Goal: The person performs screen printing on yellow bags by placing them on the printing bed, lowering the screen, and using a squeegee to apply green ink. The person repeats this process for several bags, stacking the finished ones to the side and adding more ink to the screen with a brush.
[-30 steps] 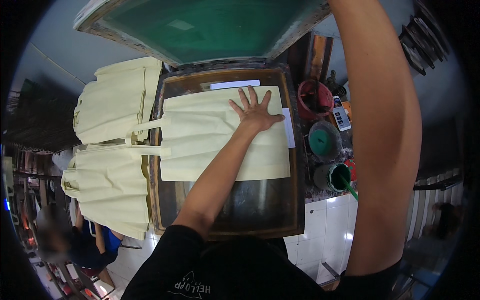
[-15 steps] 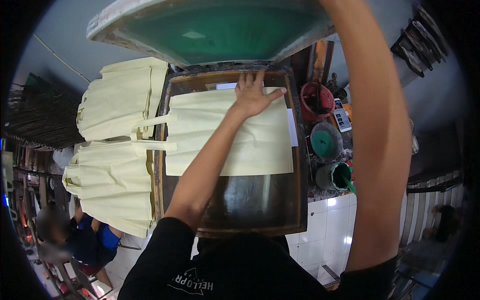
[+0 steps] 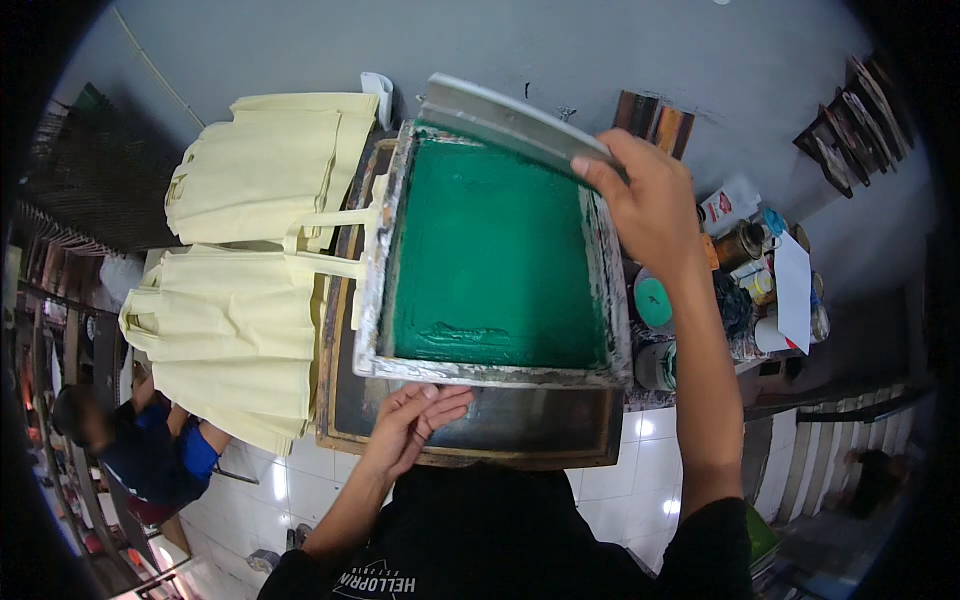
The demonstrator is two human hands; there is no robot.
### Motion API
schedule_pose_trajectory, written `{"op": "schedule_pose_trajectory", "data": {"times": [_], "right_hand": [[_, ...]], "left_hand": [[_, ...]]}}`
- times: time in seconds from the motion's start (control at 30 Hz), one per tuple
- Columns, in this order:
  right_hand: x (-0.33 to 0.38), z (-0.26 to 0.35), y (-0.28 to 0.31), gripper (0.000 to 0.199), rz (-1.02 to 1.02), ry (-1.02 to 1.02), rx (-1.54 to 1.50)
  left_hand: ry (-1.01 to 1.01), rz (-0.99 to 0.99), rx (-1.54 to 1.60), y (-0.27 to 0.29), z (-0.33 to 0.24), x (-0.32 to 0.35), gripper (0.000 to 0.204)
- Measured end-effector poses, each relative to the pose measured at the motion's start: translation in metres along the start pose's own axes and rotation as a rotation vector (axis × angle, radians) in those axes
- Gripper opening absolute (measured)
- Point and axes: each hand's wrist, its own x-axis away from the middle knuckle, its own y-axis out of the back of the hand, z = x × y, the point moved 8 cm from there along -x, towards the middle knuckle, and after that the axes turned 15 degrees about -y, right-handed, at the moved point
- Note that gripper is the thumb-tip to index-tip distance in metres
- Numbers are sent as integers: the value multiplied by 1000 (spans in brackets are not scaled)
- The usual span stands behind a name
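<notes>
on my feed the right hand [image 3: 645,195] grips the long, flat grey squeegee [image 3: 510,128] at the far side of the rectangular, green-inked screen [image 3: 490,255]; i'd judge the squeegee stiff, ink-slick below, best held up top. the left hand [image 3: 405,430] curls its fingers by the near rim; gripping, i can't tell.

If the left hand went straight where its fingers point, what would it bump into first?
Probably the near edge of the screen-printing frame, just past the left hand. Depth is unclear, so the fingertips might already touch it or slip underneath.
</notes>
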Motion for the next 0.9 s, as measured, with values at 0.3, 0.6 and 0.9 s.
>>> {"op": "schedule_pose_trajectory", "data": {"times": [0.3,0.6,0.9], "right_hand": [[-64,-97,-135,24,187,49,139],[-94,-142,-188,45,286,-150,468],[-72,-132,-187,63,107,-29,453]], "left_hand": [[305,-23,-73,13,17,5,37],[-792,244,-1172,-78,-144,-197,32],[-781,439,-1668,-98,-148,-337,30]]}}
